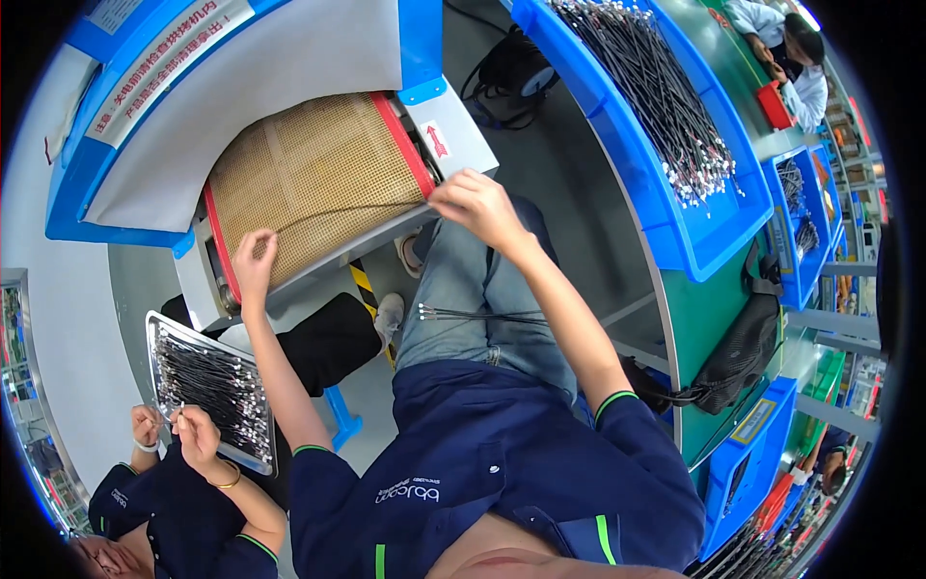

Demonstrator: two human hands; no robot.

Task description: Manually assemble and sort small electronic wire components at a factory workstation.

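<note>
The person wears a dark navy short-sleeved work shirt of smooth woven fabric. Each sleeve ends in a narrow bright green trim band; the band on the right sleeve and the one on the left sleeve are both visible. Vertical green stripes run down the shirt near the lower edge of the view. A small white printed emblem sits on the chest. A small pale round button shows at mid-front. Below the shirt are faded blue-grey denim jeans. A light grey shoe shows beside the left leg. Both forearms are bare, and both the left hand and the right hand are ungloved, with no rings or watch visible.
</note>
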